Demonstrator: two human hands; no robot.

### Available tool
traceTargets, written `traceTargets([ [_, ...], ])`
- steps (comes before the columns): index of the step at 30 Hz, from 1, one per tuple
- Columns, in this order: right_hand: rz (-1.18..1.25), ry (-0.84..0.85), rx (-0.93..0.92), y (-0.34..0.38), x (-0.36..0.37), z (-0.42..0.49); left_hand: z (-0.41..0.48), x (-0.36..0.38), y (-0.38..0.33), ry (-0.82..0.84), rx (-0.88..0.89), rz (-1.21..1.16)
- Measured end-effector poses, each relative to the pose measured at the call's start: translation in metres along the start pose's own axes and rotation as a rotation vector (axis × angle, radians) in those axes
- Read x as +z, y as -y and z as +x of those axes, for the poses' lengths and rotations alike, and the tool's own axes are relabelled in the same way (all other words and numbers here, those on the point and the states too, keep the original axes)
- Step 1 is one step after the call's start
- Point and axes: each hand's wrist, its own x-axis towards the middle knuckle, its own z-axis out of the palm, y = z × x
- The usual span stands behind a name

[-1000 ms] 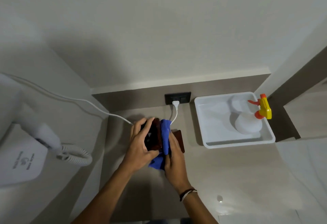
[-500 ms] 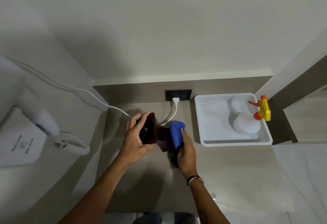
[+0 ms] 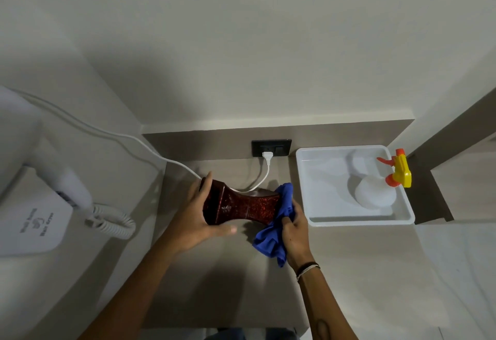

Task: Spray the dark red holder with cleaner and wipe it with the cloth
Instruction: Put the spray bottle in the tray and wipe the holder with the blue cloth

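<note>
Head view shows the glossy dark red speckled holder (image 3: 239, 206) now turned on its side above the beige bench (image 3: 349, 272), where a second ago it stood more upright. Left hand (image 3: 198, 218) grasps its left end; right hand (image 3: 295, 229) clenches the crumpled blue cloth (image 3: 276, 221) against its right end. Wiping has reached the base, while the white spray bottle (image 3: 375, 192) sits in the white tray (image 3: 322, 178) at right

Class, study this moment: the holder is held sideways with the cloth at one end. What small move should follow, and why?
Probably draw the blue cloth leftward along the dark red holder. The right hand bunches the cloth over the holder's right end only, while the left hand grips the other end, leaving the speckled middle uncovered. The spray bottle lies in the white tray.
</note>
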Motion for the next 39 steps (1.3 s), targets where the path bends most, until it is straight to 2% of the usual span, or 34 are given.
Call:
traceTargets([
  [2, -0.040, -0.010, -0.027, 0.006, 0.003, 0.000, -0.002, -0.004, 0.006, 0.005, 0.026, 0.127],
  [4, -0.099, -0.036, -0.054, 0.008, 0.008, -0.005, -0.005, -0.002, 0.007, -0.057, 0.055, 0.184],
  [9, -0.229, -0.143, -0.083, 0.002, 0.015, -0.019, -0.008, 0.000, 0.008, -0.131, 0.131, 0.201],
  [13, -0.301, -0.141, -0.159, 0.001, 0.016, -0.037, -0.013, 0.008, 0.007, -0.207, 0.171, 0.244],
  [16, -0.352, -0.031, -0.327, 0.006, 0.033, -0.059, -0.012, 0.010, 0.008, -0.229, 0.137, 0.202],
  [19, -0.378, 0.187, -0.533, 0.012, 0.071, -0.084, -0.008, 0.012, 0.005, -0.217, 0.120, 0.126],
  [20, -0.349, 0.255, -0.549, 0.012, 0.078, -0.089, -0.006, 0.012, 0.004, -0.220, 0.108, 0.097],
  [22, -0.402, 0.324, -0.561, 0.006, 0.071, -0.083, -0.005, 0.011, 0.002, -0.226, 0.097, 0.085],
  [24, -0.626, 0.240, -0.546, -0.002, 0.048, -0.063, -0.008, 0.008, 0.001, -0.225, 0.115, 0.133],
  [25, -0.651, 0.188, -0.487, -0.004, 0.035, -0.052, -0.009, 0.007, 0.000, -0.231, 0.122, 0.144],
  [27, -0.614, 0.112, -0.381, 0.003, 0.026, -0.044, -0.011, 0.009, -0.007, -0.243, 0.121, 0.153],
  [29, -0.445, 0.174, -0.342, 0.017, 0.048, -0.059, -0.011, 0.011, -0.012, -0.245, 0.106, 0.153],
  [31, -0.339, 0.284, -0.424, 0.025, 0.071, -0.082, -0.010, 0.013, -0.014, -0.246, 0.085, 0.112],
  [32, -0.357, 0.343, -0.497, 0.022, 0.073, -0.088, -0.010, 0.012, -0.012, -0.251, 0.074, 0.086],
  [34, -0.533, 0.328, -0.617, 0.016, 0.059, -0.076, -0.012, 0.010, -0.004, -0.245, 0.054, 0.097],
  [36, -0.673, 0.237, -0.529, 0.012, 0.034, -0.051, -0.015, 0.009, 0.001, -0.246, 0.045, 0.147],
  [38, -0.567, 0.155, -0.371, 0.016, 0.021, -0.039, -0.018, 0.012, -0.002, -0.255, 0.033, 0.146],
  [39, -0.522, 0.168, -0.368, 0.023, 0.029, -0.042, -0.018, 0.015, -0.006, -0.259, 0.028, 0.141],
])
